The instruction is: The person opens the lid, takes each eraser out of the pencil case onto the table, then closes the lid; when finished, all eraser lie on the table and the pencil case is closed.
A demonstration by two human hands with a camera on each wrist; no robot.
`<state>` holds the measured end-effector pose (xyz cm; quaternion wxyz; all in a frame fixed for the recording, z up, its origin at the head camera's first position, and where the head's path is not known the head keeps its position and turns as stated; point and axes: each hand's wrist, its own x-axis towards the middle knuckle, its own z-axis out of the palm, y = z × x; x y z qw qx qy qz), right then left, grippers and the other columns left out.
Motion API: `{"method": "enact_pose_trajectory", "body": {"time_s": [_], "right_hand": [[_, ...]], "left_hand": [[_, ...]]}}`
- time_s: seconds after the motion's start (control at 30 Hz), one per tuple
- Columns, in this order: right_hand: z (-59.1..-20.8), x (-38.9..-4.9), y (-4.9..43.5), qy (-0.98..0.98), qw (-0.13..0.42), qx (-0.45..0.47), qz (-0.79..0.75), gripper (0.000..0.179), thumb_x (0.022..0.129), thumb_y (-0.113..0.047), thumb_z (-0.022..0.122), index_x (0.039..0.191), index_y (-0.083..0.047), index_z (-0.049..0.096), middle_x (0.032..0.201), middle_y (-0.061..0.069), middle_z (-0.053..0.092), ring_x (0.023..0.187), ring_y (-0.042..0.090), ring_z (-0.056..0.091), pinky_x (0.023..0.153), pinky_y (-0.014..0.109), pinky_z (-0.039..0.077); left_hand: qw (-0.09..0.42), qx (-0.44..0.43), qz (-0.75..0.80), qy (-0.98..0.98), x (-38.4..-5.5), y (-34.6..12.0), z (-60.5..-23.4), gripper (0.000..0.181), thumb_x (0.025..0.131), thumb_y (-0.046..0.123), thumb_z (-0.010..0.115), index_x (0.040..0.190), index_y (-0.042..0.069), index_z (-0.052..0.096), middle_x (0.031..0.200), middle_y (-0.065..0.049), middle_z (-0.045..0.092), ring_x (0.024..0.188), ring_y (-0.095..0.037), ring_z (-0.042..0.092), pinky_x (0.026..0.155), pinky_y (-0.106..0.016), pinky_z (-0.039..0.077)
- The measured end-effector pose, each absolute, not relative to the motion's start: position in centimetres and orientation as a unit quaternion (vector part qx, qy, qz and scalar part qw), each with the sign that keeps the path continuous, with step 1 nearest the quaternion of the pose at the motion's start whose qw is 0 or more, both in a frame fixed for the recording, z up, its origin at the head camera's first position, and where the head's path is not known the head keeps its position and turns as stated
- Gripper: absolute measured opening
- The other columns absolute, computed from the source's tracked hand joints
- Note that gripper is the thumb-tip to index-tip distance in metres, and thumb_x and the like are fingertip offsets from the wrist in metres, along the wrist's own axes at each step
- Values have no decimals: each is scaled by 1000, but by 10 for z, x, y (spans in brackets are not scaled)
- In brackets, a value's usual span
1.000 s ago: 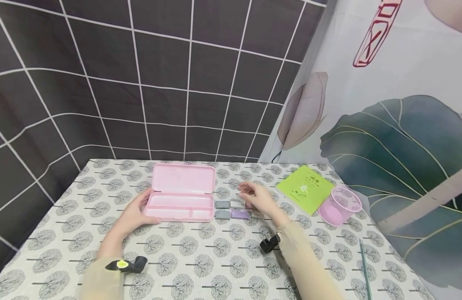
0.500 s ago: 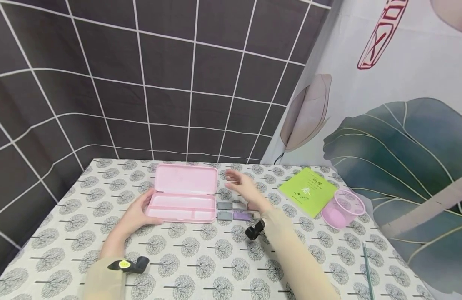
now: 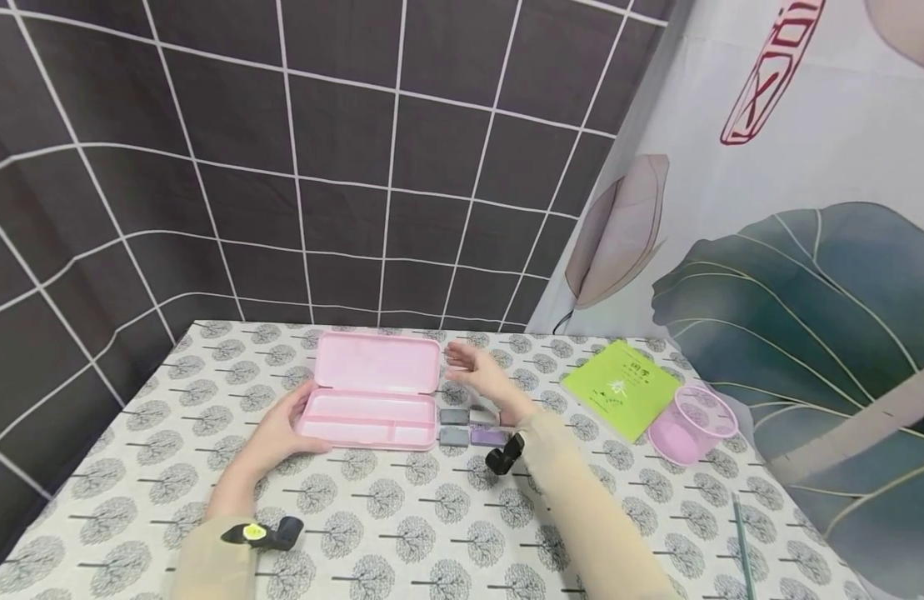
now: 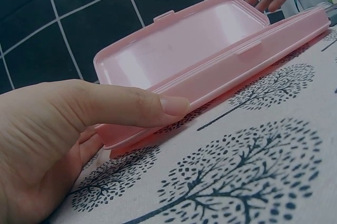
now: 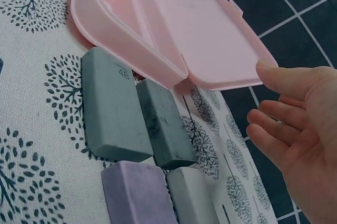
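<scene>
A pink pencil case [image 3: 372,408] lies on the table with its lid [image 3: 377,363] raised; its compartments hold nothing. My left hand [image 3: 280,429] grips its left end, the thumb along the front wall in the left wrist view. Beside the lid's right edge is my right hand [image 3: 486,379], fingers relaxed and holding nothing; its thumb tip overlaps the lid's corner in the right wrist view. Just right of the case sit a grey-green eraser [image 5: 113,105] marked 4B, a second grey-green eraser [image 5: 166,124], a purple eraser [image 5: 138,192] and a whitish eraser [image 5: 192,195].
A green booklet [image 3: 622,387] lies at the back right, with a pink mesh-sided cup [image 3: 690,425] touching its corner. A thin green pencil-like stick [image 3: 742,542] lies near the right edge. A dark checked curtain [image 3: 342,167] hangs behind the tree-print tablecloth [image 3: 402,533].
My right hand has moved left from above the erasers to beside the raised lid. The left hand keeps its grip on the case. The head view has shifted slightly.
</scene>
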<state>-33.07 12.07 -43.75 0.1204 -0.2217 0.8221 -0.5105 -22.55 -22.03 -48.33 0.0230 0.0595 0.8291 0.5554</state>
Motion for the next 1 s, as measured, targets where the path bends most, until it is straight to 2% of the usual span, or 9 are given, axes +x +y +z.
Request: {"method": "enact_pose_trajectory", "body": {"time_s": [0.13,0.37,0.7,1.0], "right_hand": [[-441,-331,120,822,135,-217,-510,68,93,-6,60,151,5,25,152,21,40,138,35,44,116,43,39],[-445,-334,116,802,138,-248,-525,71,91,-1,60,150,9,22,152,27,35,138,41,41,115,45,40],[-445,-328,111,792,129,-243,-545,71,90,2,61,150,7,24,152,29,35,133,43,46,110,43,46],[-445,-317,111,770,117,-250,-575,70,87,4,63,149,4,29,151,27,37,132,43,48,110,40,47]], "left_hand": [[23,63,560,826,-226,-220,-484,117,62,10,89,152,-8,17,159,-30,16,144,-48,24,120,-53,23],[21,67,557,828,-226,-220,-484,117,61,11,89,152,-7,17,159,-30,16,144,-48,23,120,-54,23],[15,68,550,833,-226,-221,-487,117,61,12,90,151,-8,19,159,-30,15,143,-49,25,119,-53,24],[10,75,542,837,-227,-221,-487,117,60,12,90,150,-11,19,157,-33,17,141,-50,29,116,-52,26]]}}
